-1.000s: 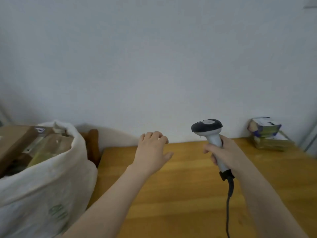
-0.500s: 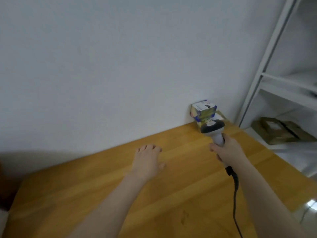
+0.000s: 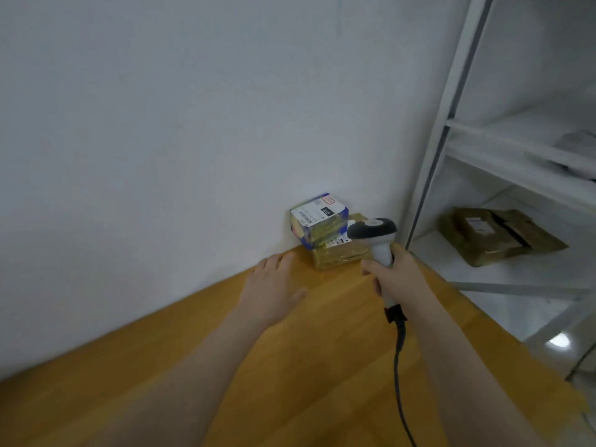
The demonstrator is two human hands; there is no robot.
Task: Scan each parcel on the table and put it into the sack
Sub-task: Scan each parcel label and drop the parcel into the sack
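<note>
View: head camera, angled forward and down at the far right corner of the table.

Table: the orange-brown wooden table (image 3: pixel 290 366) ran along the plain white wall (image 3: pixel 161 124); its right edge fell away beside the shelving.

Upper parcel: the small blue-edged parcel (image 3: pixel 319 217), with a white barcode label facing up, sat tilted on top of the lower one, against the wall.

Lower parcel: the flat brown tape-wrapped parcel (image 3: pixel 342 256) lay on the table in the corner, with a strip of white label showing on its upper face.

Left hand: the left hand (image 3: pixel 274 291) was palm down with fingers extended and loosely together, holding nothing. It lay low over the table beside the wall, just left of the lower parcel. Contact with the tabletop could not be confirmed.

Right hand: the right hand (image 3: pixel 396 272) was wrapped round the handle of the scanner, fingers curled at its front.

Scanner: the white-and-black handheld scanner (image 3: pixel 371 230) was held upright, its dark head just beside the stacked parcels and overlapping the lower one in the picture. Whether it touched them could not be confirmed.

Cable: the black cable (image 3: pixel 398 366) hung from the handle base along the right forearm.

Surroundings: a white metal shelf rack (image 3: pixel 451 124) stood to the right of the table; brown cardboard parcels (image 3: pixel 496 233) lay on one of its lower shelves.
</note>
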